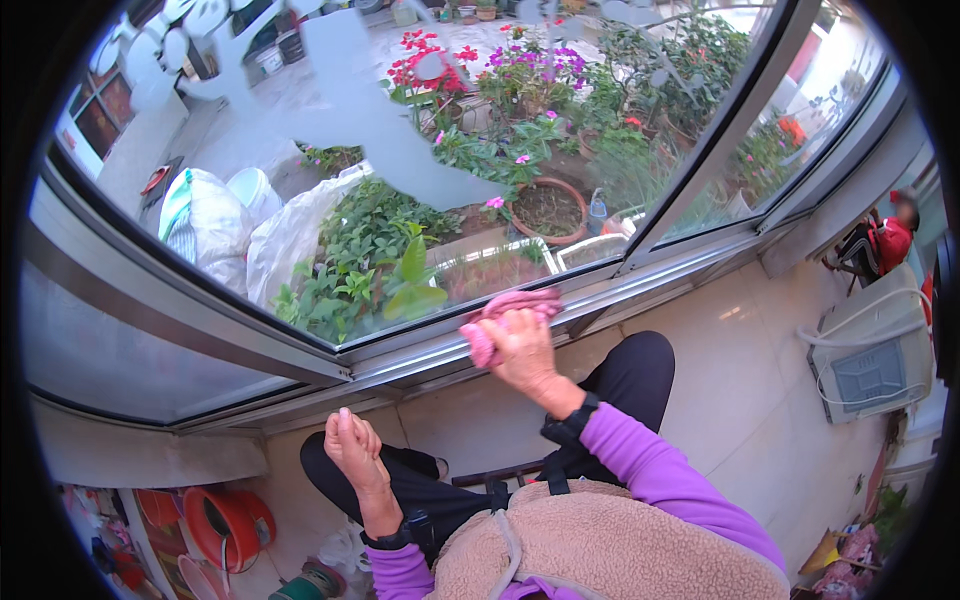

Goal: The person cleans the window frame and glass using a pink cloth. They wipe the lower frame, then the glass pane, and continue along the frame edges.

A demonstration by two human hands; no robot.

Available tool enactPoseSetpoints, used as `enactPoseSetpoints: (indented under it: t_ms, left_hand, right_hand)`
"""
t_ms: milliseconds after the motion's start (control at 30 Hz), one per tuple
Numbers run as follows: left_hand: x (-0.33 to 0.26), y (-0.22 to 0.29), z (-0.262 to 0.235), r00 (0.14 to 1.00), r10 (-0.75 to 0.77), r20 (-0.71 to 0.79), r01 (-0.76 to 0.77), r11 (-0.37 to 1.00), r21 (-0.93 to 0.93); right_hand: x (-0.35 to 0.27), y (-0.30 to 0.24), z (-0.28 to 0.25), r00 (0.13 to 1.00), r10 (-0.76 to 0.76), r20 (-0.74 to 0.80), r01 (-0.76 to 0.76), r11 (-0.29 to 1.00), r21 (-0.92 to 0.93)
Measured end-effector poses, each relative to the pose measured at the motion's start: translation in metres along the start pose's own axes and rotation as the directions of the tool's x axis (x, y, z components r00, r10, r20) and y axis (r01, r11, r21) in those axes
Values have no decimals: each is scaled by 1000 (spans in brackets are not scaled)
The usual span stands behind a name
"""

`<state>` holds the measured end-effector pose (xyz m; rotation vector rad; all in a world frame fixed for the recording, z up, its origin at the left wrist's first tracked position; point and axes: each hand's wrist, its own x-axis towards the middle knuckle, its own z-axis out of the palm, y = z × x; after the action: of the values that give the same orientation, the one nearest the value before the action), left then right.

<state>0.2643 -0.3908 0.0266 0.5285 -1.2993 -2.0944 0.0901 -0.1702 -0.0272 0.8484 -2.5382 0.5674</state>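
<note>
My right hand [527,352] grips a bunched pink cloth [483,347] and presses it on the lower metal frame [440,352] of a sliding window. Part of the cloth spreads past the fingers along the frame. Above it rises the window glass [330,180], with frosted pale shapes on it. My left hand [357,455] is held up over my left knee, apart from the frame. Its fingers are curled into a fist with the thumb along them, and nothing shows in it.
Behind the glass are potted flowers [430,72], a round clay planter [550,212] and white sacks [205,225]. Red buckets [222,530] stand at lower left. To the right are a grey boxy appliance with a hose [872,350] and a seated person in red [888,240].
</note>
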Motion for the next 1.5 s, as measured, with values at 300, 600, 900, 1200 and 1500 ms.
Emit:
enactPoseSetpoints:
  t_ms: [300,600,900,1200,1500]
  left_hand:
    - [-5,14,-19,995,-26,-96,31,998,47]
    - [-15,32,-19,997,40,-65,-34,995,93]
    - [-28,27,6,999,37,-38,-30,988,152]
    - [-31,8,30,998,-15,62,-1,966,258]
    - [-33,4,38,998,-46,49,30,955,295]
  right_hand:
    - [24,-162,86,960,-281,-10,281,954,102]
    - [22,-161,95,934,-339,-115,356,915,189]
    - [-3,-9,11,996,-70,-48,76,987,141]
    - [-14,117,-66,871,375,-316,-257,898,358]
    - [11,106,-19,709,363,-604,-168,919,356]
